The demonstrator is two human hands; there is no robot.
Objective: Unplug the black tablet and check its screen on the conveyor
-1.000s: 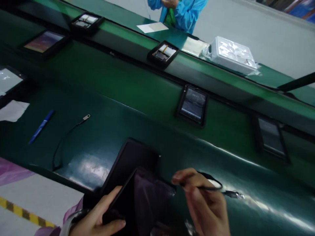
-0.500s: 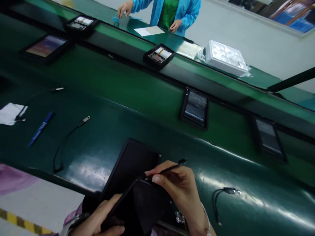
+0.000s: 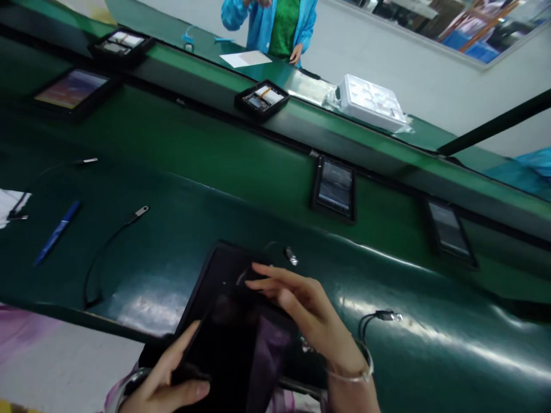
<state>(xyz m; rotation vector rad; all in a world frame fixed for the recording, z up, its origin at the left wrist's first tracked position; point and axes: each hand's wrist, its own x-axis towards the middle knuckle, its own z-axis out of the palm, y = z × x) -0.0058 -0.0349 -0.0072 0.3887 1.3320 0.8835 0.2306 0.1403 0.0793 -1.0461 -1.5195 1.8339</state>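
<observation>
One tablet [image 3: 228, 355] is gripped by the left hand [image 3: 166, 378], best held steady while the right hand [image 3: 312, 312], grasp indeterminable, works lightly near its upper edge.

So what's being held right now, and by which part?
The left hand grips the glossy black tablet by its left edge; whether the right hand holds anything is unclear.

Left of frame: a blue pen [image 3: 57, 232] lay aslant, a white scrap [image 3: 12, 205] near it at the edge. Upper centre: a co-worker [image 3: 282, 28] in blue over green stood behind a pale sheet [image 3: 246, 59]. A white tray [image 3: 371, 100] sat upper right of centre; a window [image 3: 477, 31] showed in the upper right corner, a dark bar [image 3: 495, 124] slanting below it.
</observation>
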